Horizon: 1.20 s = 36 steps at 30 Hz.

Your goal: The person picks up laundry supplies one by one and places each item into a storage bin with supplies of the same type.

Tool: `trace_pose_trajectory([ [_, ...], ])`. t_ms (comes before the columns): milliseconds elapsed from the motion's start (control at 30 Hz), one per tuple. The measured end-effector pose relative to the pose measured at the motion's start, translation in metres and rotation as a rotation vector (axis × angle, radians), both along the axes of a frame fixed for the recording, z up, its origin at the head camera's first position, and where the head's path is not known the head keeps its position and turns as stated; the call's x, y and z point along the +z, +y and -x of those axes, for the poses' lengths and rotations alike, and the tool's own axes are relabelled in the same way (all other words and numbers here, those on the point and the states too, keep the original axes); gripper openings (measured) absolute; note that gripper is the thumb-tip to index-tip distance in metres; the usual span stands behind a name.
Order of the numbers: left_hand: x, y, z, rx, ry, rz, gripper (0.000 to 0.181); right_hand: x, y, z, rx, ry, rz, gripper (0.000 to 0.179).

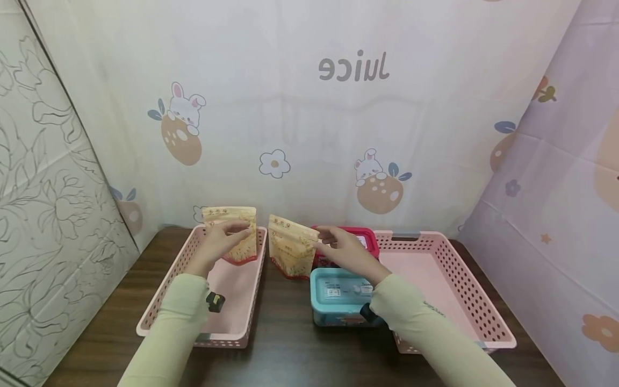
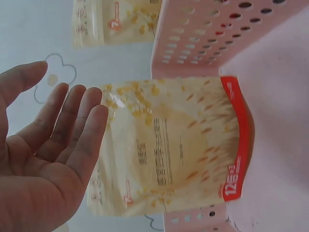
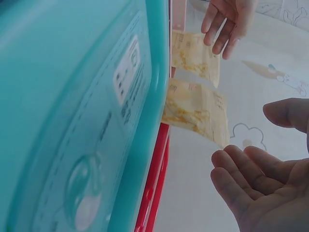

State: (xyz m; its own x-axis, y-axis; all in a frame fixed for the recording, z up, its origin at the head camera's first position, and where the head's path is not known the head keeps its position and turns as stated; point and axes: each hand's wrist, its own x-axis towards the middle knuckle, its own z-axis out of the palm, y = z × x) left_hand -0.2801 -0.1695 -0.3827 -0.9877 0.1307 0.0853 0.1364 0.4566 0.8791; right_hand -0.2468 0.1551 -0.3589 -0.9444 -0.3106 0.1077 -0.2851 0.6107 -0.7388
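Observation:
A cream-yellow pouch with a red bottom edge point(image 1: 244, 248) stands upright in the left pink basket point(image 1: 232, 306). My left hand point(image 1: 217, 246) is in front of its upper part. In the left wrist view, the fingers are loosely extended and the thumb is apart, with the fingertips overlapping the pouch's top edge. A second, matching pouch point(image 1: 290, 248) stands tilted on the table between the left basket and the boxes. My right hand point(image 1: 352, 253) is at its upper right corner. Fingertips lie right at that corner in the right wrist view, fingers extended and thumb spread away.
Beside the second pouch, a teal lidded box point(image 1: 338, 298) sits in front of a red lidded box point(image 1: 371, 243), partly hidden by my right arm. The right pink basket point(image 1: 425, 269) stands beyond them on the dark wooden table point(image 1: 285, 349). Patterned curtains point(image 1: 271, 107) hang behind.

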Motion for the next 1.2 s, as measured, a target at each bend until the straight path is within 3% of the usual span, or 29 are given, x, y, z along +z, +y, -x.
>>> trace_pose_trajectory([
  [400,0.001,0.014,0.007,-0.011,-0.027,0.019,0.050,-0.004,0.010,0.003,-0.056,-0.027,-0.029,0.050],
  [900,-0.010,0.030,0.021,-0.018,-0.047,0.004,0.046,-0.003,0.010,0.013,-0.024,-0.080,-0.072,0.042],
  [1200,-0.013,0.038,0.027,-0.035,-0.097,0.024,0.051,-0.002,0.007,0.022,0.003,-0.142,-0.149,0.042],
])
